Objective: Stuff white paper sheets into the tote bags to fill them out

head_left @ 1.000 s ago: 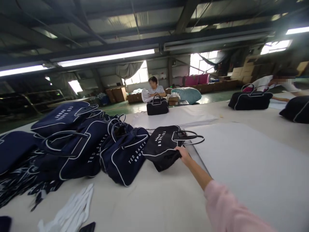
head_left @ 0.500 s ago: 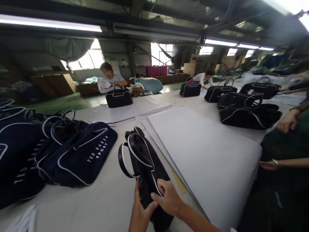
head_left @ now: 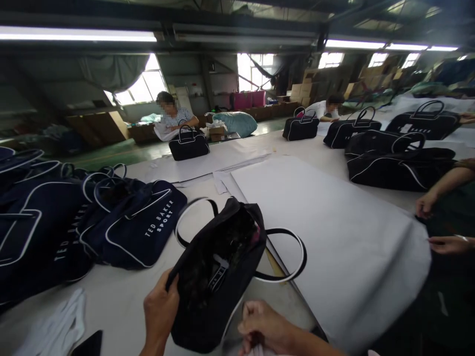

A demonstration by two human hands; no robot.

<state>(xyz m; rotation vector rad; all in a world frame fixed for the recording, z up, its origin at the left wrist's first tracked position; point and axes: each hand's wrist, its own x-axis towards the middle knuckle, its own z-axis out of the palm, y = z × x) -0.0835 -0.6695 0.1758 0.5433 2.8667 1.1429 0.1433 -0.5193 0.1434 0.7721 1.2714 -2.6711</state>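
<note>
A black handbag [head_left: 237,291] with white piping lies unzipped on the table in front of me. Its two handles are folded out to either side, and a label strip [head_left: 219,274] with white letters shows in the dark interior. With thumb and fingers, my left hand [head_left: 161,306] pinches the bag's rim at the near left. My right hand [head_left: 265,324] is beside the bag's near right side, fingers curled together. Something pale shows under those fingers, too blurred to name.
Navy bags [head_left: 148,227] with white lettering crowd the left. White sheets [head_left: 326,212] cover the table to the right. Black bags [head_left: 401,165] stand farther back. A co-worker's hands [head_left: 441,237] are at the right edge. White cloth gloves [head_left: 63,321] lie at lower left.
The black bag has gone from closed and narrow to spread open, its handles parted. My left hand has moved left to its rim; my right hand has come off the bag's top.
</note>
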